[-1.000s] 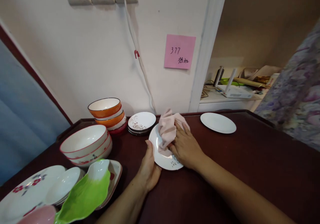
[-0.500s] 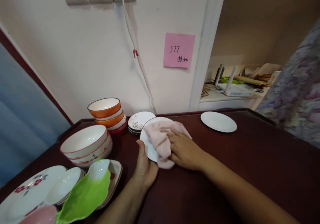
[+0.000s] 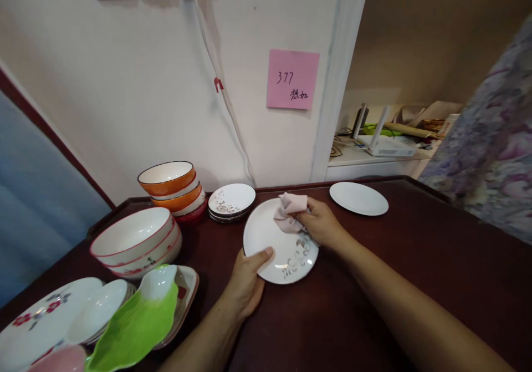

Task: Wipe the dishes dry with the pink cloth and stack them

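A round white plate (image 3: 266, 239) with a brown floral print and a dark rim is tilted toward me above the table. My left hand (image 3: 249, 280) grips its lower left edge, thumb on the face and fingers beneath. In my right hand (image 3: 322, 225) is a bunched pale pink cloth (image 3: 290, 211), pressed at the plate's upper right part. Behind the plate, to the left, sits a short stack of small plates (image 3: 233, 199) with a similar floral print.
On the dark table (image 3: 374, 294), orange bowls (image 3: 168, 179) and red-rimmed bowls (image 3: 137, 239) are stacked at left. Nearer are a green leaf-shaped dish (image 3: 137, 322), small white dishes (image 3: 97, 308) and a flowered platter (image 3: 25, 336). A white plate (image 3: 359, 198) lies at back right.
The cloth, spread over the plate before, is now bunched up at its upper right, uncovering the floral print. My left thumb has come onto the plate's face.
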A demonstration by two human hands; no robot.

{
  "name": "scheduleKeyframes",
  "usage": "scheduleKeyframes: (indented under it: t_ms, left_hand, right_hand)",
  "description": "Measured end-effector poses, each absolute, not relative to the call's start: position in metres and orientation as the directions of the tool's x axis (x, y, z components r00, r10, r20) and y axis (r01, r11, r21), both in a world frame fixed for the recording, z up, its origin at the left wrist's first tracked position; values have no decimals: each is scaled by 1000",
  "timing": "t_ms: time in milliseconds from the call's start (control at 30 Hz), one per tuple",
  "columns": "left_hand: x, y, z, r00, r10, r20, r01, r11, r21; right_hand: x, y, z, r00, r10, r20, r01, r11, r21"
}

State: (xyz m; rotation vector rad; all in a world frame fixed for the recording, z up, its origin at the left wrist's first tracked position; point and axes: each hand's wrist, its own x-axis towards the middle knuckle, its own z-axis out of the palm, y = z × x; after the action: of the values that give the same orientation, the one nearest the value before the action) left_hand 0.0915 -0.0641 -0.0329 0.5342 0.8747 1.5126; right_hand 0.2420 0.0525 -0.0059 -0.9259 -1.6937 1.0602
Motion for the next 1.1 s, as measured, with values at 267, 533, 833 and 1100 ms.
scheduleKeyframes:
  t_ms: [267, 533, 833, 1100]
  left_hand:
    - [88, -60, -28, -303, 937, -174, -669, -79, 739]
    - [84, -64, -34, -12, 972, -234, -581, 183, 793]
    - [95, -57, -33, -343, 923, -176, -640, -92, 762]
    - [84, -65, -29, -42, 989, -139, -657, 78, 750]
  right_hand:
    - [204, 28, -25, -187, 980, -69, -364, -134, -922]
    - [259, 52, 16, -511, 838, 190, -71, 179, -981]
    - [215, 34, -11, -198, 974, 114, -334, 43, -942]
    - [247, 47, 9, -320, 944, 83, -208, 16, -978]
